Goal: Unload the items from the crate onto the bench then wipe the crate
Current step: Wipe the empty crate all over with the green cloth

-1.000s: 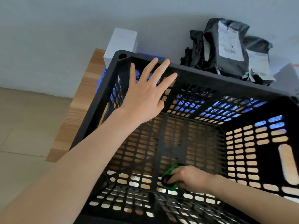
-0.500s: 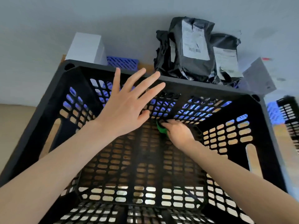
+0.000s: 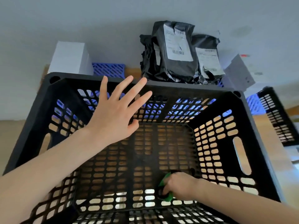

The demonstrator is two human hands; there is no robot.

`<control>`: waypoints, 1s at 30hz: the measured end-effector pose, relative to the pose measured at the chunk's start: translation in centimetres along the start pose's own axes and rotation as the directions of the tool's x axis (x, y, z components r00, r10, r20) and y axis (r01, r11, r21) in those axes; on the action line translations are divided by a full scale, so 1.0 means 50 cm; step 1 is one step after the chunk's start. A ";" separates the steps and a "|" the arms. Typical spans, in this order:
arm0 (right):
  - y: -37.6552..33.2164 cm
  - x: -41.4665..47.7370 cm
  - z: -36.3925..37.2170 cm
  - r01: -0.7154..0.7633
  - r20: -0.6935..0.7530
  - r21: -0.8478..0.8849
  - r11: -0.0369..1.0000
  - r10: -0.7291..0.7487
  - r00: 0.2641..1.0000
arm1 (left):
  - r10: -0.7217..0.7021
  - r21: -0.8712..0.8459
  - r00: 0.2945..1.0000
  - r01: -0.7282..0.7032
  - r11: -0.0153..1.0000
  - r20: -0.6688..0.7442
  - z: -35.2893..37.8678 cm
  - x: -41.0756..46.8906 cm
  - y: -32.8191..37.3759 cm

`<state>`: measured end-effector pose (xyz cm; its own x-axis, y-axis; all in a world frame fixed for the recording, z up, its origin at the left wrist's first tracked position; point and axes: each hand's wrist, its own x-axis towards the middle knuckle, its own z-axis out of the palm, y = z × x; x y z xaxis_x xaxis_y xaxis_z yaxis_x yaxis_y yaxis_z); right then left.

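Since the black crate [image 3: 178,87] lies empty, we are wiping: our right hand [image 3: 178,186] grips a green cloth [image 3: 163,182] on its floor, left hand [image 3: 113,117] spread above. Next, probably, the walls.

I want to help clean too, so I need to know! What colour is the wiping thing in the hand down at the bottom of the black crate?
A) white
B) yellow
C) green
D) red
C: the right hand grips a green wipe low inside the crate, near its floor.
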<state>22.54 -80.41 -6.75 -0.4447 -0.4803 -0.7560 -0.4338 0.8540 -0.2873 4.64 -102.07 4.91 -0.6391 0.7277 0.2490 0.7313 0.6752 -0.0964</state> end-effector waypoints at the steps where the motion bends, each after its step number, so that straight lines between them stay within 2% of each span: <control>1: -0.003 0.001 -0.008 -0.032 0.023 0.027 0.999 0.031 0.999 | 0.008 0.003 1.000 -0.008 1.000 0.005 -0.001 0.000 -0.002; 5: -0.019 0.007 -0.043 -0.157 0.140 0.074 0.985 0.145 0.979 | 0.029 -0.040 1.000 -0.029 0.999 -0.012 -0.008 -0.001 -0.008; 8: -0.050 0.002 -0.045 -0.267 0.281 0.092 0.959 0.233 0.931 | 0.068 -0.115 0.997 -0.070 0.991 -0.020 -0.019 0.001 -0.021; 10: -0.071 -0.003 -0.045 -0.340 0.311 0.115 0.933 0.292 0.905 | 0.106 -0.145 0.994 -0.107 0.984 -0.020 -0.026 0.006 -0.034; 14: -0.063 -0.039 -0.107 -0.509 0.102 0.320 0.799 0.505 0.857 | 0.173 -0.165 0.985 -0.174 0.971 -0.021 -0.041 0.027 -0.053; 17: -0.059 -0.076 -0.150 -0.535 -0.085 0.438 0.723 0.625 0.776 | 0.215 -0.211 0.976 -0.216 0.953 -0.027 -0.048 0.045 -0.053; 21: -0.067 -0.104 -0.163 -0.541 -0.183 0.543 0.642 0.720 0.670 | 0.384 -0.263 0.923 -0.379 0.887 -0.037 -0.045 0.082 -0.036; 26: -0.051 -0.105 -0.141 -0.567 -0.266 0.538 0.624 0.764 0.588 | 0.493 -0.263 0.869 -0.487 0.833 -0.045 -0.030 0.133 -0.012; 30: -0.012 -0.075 -0.126 -0.557 -0.390 0.512 0.654 0.755 0.528 | 0.536 -0.230 0.841 -0.538 0.811 -0.080 -0.007 0.157 0.011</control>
<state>19.57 -80.39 -0.04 -0.8678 0.3128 -0.3862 0.3650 0.9285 -0.0680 0.11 -96.03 7.16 -0.1266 0.9638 0.2348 0.9917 0.1280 0.0094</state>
